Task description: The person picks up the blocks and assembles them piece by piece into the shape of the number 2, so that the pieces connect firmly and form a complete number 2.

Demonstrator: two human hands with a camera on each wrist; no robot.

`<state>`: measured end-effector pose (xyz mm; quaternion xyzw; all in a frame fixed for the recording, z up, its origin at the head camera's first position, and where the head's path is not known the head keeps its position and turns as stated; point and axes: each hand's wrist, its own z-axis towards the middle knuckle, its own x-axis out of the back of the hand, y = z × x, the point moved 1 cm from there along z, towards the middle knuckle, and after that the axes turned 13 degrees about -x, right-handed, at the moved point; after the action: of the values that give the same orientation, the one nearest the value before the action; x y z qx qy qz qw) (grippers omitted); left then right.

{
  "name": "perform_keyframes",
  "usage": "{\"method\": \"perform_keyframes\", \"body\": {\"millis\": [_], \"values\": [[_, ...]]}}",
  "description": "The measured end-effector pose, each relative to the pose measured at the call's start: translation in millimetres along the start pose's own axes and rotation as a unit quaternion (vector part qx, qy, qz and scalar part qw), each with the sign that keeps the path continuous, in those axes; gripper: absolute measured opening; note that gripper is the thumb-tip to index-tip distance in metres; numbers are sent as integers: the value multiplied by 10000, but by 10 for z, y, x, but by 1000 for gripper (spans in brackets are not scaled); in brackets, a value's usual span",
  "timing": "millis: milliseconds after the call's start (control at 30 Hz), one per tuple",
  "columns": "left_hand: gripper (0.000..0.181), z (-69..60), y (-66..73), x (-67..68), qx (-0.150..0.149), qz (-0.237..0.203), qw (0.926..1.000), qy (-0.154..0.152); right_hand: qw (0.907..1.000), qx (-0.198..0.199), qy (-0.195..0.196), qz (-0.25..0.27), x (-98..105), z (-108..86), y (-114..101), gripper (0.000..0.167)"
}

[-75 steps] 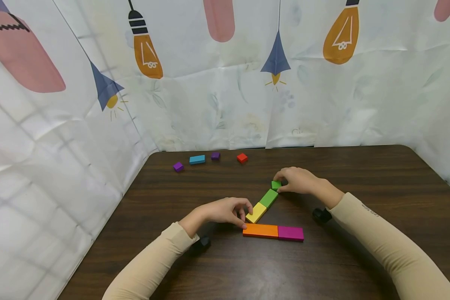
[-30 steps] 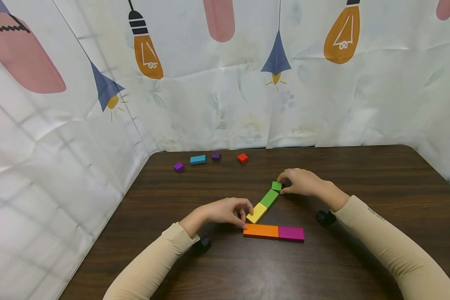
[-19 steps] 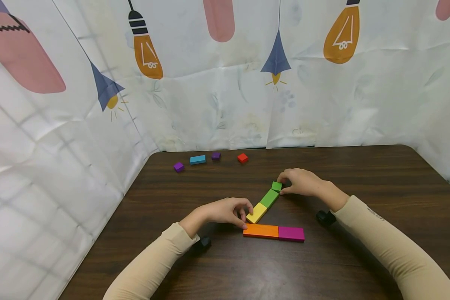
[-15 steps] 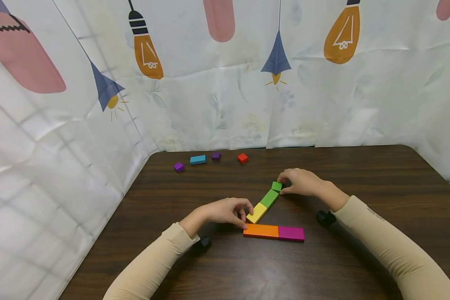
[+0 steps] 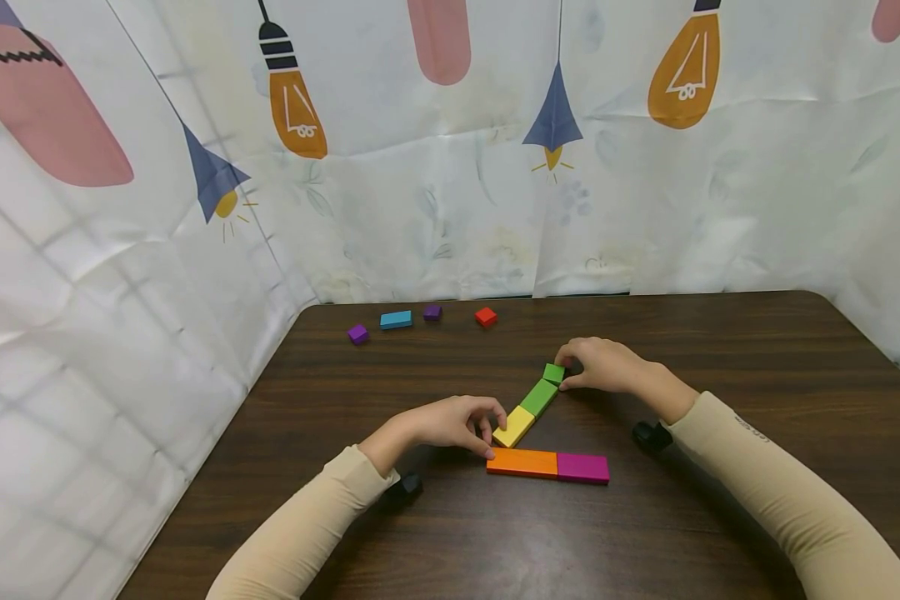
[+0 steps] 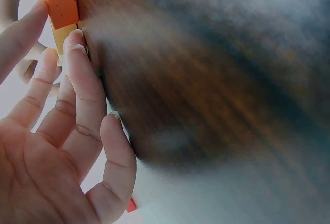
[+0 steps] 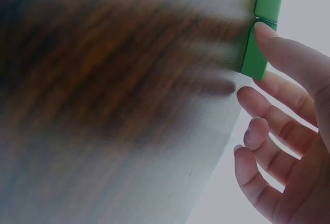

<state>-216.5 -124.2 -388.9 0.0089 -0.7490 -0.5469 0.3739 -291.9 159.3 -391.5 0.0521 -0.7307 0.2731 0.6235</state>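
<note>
A yellow block [image 5: 513, 427], a longer green block [image 5: 538, 397] and a small green block [image 5: 553, 373] form a slanting row on the table. The small one sits slightly turned at the far end. Thumb and index finger of my right hand [image 5: 598, 363] pinch that small block; the other fingers hang free in the right wrist view. Below the row, an orange block [image 5: 522, 462] lies end to end with a magenta block [image 5: 582, 468]. My left hand [image 5: 450, 421] touches the orange block's left end with its thumb and the yellow block with its index fingertip, fingers relaxed.
Toward the back left of the dark wooden table [image 5: 720, 517] lie two purple blocks, one [image 5: 357, 334] nearer and one [image 5: 432, 312] farther back, with a blue block [image 5: 395, 320] between them. A red block [image 5: 485, 317] lies to their right. A printed curtain [image 5: 450, 208] hangs behind.
Since the earliest frame my right hand has shifted a little to the right, and the small green block has turned slightly. The left hand stays in place; the last second shows no clear movement.
</note>
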Motion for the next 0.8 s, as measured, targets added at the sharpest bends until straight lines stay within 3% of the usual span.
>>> {"method": "perform_keyframes", "body": {"millis": [800], "values": [[32, 0, -5, -4, -24, 7, 10000, 24, 10000, 35, -51, -17, 23, -12, -6, 35]]}}
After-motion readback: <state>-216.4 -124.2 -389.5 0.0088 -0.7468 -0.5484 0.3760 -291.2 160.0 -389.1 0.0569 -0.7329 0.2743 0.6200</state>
